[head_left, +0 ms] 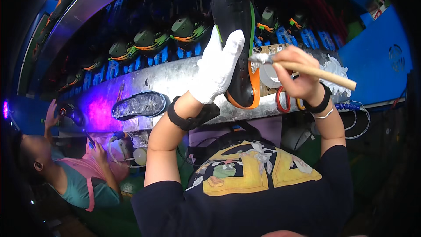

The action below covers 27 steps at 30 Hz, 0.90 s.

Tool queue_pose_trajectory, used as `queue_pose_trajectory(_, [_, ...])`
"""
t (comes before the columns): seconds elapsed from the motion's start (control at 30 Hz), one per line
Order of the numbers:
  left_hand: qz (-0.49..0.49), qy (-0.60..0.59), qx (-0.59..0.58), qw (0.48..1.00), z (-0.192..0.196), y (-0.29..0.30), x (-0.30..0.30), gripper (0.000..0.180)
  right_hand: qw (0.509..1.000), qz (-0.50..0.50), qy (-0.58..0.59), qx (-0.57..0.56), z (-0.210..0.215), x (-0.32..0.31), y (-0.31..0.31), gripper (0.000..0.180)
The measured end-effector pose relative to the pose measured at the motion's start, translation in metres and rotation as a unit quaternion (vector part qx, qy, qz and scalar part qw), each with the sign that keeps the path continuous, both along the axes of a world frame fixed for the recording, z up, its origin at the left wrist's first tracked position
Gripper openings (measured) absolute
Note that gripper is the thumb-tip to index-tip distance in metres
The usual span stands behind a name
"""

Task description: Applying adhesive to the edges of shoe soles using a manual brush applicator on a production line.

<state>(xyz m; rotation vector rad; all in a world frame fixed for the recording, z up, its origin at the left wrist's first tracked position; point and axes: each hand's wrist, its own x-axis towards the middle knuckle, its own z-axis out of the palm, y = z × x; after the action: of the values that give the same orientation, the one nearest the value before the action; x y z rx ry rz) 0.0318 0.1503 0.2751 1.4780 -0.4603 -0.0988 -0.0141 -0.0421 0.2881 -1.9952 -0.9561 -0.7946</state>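
My left hand (218, 68), in a white glove, grips a black shoe (234, 11) with green edging and an orange strip at its near end. The shoe is tilted up, its far end rising toward the top of the view. Bare-fingered, my right hand (300, 72) pinches a brush (330, 77) by its wooden handle. White stuff coats the bristles, which meet the shoe's right edge or lie just beside it. Below the right hand, a red loop-shaped handle (283, 101) rests at the bench edge. To the left of the shoe lies a dark, worn insole-shaped piece (141, 105).
Beyond the grey bench (171, 73), a row of dark shoes (151, 37) with orange and green trim stands on blue holders. Crumpled white material (335, 72) sits at right, near a blue panel (372, 57). A co-worker (83, 171) sits at left, holding a slim tool.
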Motion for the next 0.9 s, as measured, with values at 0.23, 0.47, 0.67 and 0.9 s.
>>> queue_pose_trajectory(0.23, [-0.021, 0.061, 0.0, 0.998, 0.006, -0.004, -0.011, 0.046, 0.996, -0.073, -0.023, 0.034, 0.011, 0.015, -0.008, 0.012])
queue_pose_trajectory(0.47, [-0.03, 0.048, 0.021, 0.998, 0.013, -0.019, -0.019, 0.043, 0.99, -0.125, -0.034, 0.05, 0.016, 0.021, -0.024, 0.013])
queue_pose_trajectory(0.67, [-0.054, 0.051, 0.032, 0.997, 0.015, -0.028, -0.02, 0.041, 0.993, -0.097, -0.07, 0.018, 0.005, 0.012, -0.031, 0.015])
queue_pose_trajectory(0.9, [-0.071, 0.094, 0.052, 0.992, 0.016, -0.044, -0.014, 0.04, 0.996, -0.06, 0.042, 0.048, -0.01, -0.029, -0.044, 0.016])
